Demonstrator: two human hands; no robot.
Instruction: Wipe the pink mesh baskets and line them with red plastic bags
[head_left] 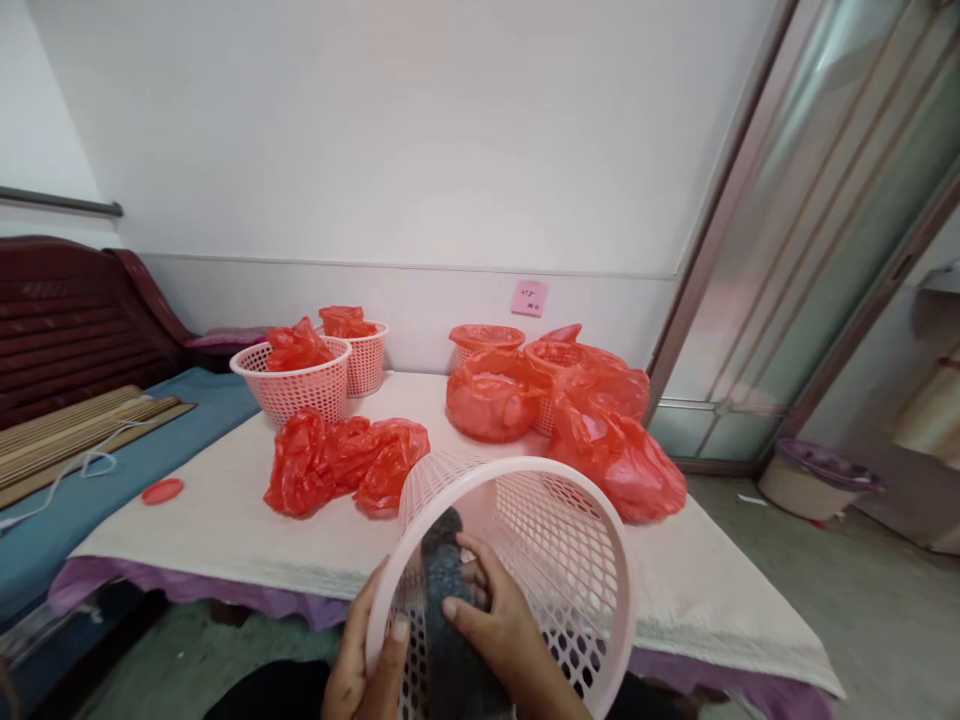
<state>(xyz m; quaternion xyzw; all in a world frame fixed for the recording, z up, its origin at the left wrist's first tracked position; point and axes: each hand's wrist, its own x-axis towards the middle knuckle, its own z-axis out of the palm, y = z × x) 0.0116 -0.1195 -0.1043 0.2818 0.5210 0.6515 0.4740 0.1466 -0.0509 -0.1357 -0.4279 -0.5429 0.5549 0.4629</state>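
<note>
A pink plastic mesh basket (517, 468) lies tipped on its side at the table's front, its mouth facing me. My left hand (367, 650) grips its rim on the left, thumb inside and fingers around the outer wall. Inside the mouth, my right hand (499, 610) is closed on a long dark grey, speckled piece that looks like cloth (444, 575), held along the basket's left inner wall. The lower end of the dark piece runs down toward the bottom of the view. Crumpled red plastic bags (341, 465) lie just beyond the basket.
Two pink baskets (300, 385) with red bags stand at the back left. Several red-bagged baskets (495, 395) crowd the back right. A red disc (162, 491) lies on the white-covered table (217, 540). A bed (142, 440) adjoins at left; a bin (814, 480) stands on the floor right.
</note>
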